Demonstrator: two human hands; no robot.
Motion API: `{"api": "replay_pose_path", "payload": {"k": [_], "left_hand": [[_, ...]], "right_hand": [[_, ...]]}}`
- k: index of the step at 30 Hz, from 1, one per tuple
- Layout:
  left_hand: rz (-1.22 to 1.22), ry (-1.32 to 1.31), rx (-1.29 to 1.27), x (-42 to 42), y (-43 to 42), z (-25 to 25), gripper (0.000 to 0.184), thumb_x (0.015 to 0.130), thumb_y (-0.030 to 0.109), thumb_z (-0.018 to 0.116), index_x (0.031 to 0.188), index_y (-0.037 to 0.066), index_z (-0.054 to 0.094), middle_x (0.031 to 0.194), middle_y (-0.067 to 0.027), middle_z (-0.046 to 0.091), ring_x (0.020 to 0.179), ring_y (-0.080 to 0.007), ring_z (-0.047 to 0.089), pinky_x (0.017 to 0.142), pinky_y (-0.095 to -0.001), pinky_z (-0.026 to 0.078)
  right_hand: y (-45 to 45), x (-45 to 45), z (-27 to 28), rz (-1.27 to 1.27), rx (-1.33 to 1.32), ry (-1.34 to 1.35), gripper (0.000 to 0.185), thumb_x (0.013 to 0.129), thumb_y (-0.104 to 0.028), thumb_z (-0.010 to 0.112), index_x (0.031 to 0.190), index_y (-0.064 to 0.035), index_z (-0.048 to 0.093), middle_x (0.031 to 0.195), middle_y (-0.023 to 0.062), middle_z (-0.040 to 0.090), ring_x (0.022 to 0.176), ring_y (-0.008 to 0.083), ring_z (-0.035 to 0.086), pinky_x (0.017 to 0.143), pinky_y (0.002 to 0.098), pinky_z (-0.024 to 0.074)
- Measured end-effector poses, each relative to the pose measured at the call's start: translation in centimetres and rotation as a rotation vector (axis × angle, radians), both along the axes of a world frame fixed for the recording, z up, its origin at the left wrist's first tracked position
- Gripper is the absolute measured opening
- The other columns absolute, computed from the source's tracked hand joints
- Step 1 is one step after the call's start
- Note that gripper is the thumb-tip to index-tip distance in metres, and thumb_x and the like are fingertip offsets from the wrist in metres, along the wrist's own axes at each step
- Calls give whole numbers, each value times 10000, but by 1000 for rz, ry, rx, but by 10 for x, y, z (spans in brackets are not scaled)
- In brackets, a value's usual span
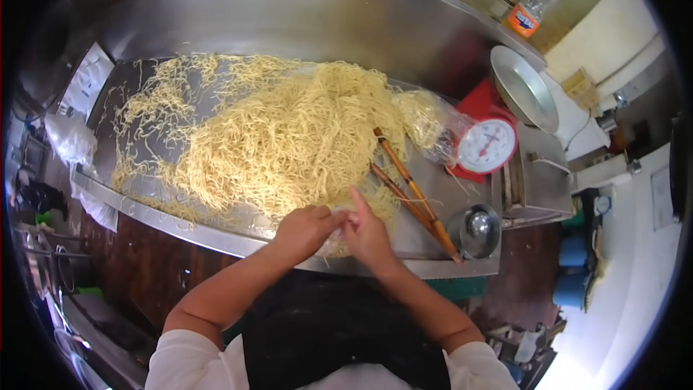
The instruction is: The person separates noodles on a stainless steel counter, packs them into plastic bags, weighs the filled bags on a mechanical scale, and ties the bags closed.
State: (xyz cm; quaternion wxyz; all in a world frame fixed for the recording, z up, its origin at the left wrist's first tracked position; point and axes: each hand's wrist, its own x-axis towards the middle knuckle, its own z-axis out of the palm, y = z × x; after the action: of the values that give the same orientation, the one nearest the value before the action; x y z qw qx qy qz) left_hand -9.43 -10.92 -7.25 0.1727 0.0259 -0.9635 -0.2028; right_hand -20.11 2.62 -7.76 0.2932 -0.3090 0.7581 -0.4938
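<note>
My left hand (304,232) and my right hand (366,237) meet at the front edge of the steel table (271,230). Both are closed, pinching the top of a clear plastic bag (333,247) that seems to have noodles in it; my hands hide much of it. The right index finger points away from me. Just beyond my hands lies a large heap of yellow noodles (289,137), with loose strands scattered to the left. Two long bamboo sticks (411,195) rest slantwise to the right of the heap.
A filled clear bag of noodles (426,119) leans by the red dial scale (487,146), which carries a metal pan (525,89). A steel bowl (479,232) sits at the right front corner. A plastic bottle (533,9) stands behind. White plastic bags (72,141) hang at the left end.
</note>
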Motion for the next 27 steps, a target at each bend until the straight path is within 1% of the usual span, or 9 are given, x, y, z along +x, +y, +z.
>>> {"api": "replay_pose_path", "payload": {"k": [1,7,10,13,16,19,23,26,27], "left_hand": [[39,-22,48,1,1,5,233,769,125,650,999,143,674,752,-53,592,700,-246,622,577,-364,503],[278,-157,333,12,14,-7,133,824,185,676,934,113,653,714,-54,611,602,-217,604,521,-331,479],[415,-525,1473,12,9,-16,106,892,231,630,878,127,612,598,4,522,494,-139,509,433,-285,397],[435,-577,2113,15,11,-2,142,938,272,595,880,144,572,517,33,434,407,-98,395,400,-252,322],[379,-540,2439,13,19,-2,165,956,290,566,864,153,547,465,41,350,392,-93,361,388,-241,292],[429,-490,2245,5,26,4,217,959,306,562,823,136,553,460,38,370,397,-95,399,393,-236,325],[457,-583,1425,0,18,8,284,916,335,624,827,65,619,510,9,487,454,-101,500,438,-260,410],[531,-340,647,-1,25,16,299,879,329,666,930,35,641,543,-2,500,488,-79,507,462,-253,415],[482,-358,574,-2,26,17,289,866,318,670,969,50,640,611,-32,544,547,-127,547,508,-284,439]], "right_hand": [[1,2,11,53,64,104,690,860,-54,597,1465,-46,266,821,86,675,641,126,595,627,253,491],[8,9,4,100,-27,62,472,821,-85,646,1269,-46,503,883,85,672,721,191,641,655,301,506],[9,1,-3,119,-13,29,290,832,-69,655,1109,-36,580,850,58,636,733,123,614,678,262,509],[10,-6,-11,184,-79,48,199,820,-53,665,1013,-38,616,801,52,603,729,151,616,665,281,499],[12,-15,-9,249,-174,300,204,809,-45,659,1011,-60,634,808,89,605,728,208,624,642,322,491],[14,-22,-1,261,-202,353,224,803,-86,662,1025,-71,641,818,123,610,747,284,619,636,365,484],[15,-37,-1,420,-116,400,209,840,-140,609,1037,-81,646,857,148,631,791,354,609,675,425,485],[16,-48,-5,499,32,382,167,858,-165,576,985,-73,635,862,169,634,809,386,605,697,467,473],[16,-51,-1,530,131,362,154,863,-170,567,962,-70,628,859,175,632,812,391,604,702,477,469]]}}
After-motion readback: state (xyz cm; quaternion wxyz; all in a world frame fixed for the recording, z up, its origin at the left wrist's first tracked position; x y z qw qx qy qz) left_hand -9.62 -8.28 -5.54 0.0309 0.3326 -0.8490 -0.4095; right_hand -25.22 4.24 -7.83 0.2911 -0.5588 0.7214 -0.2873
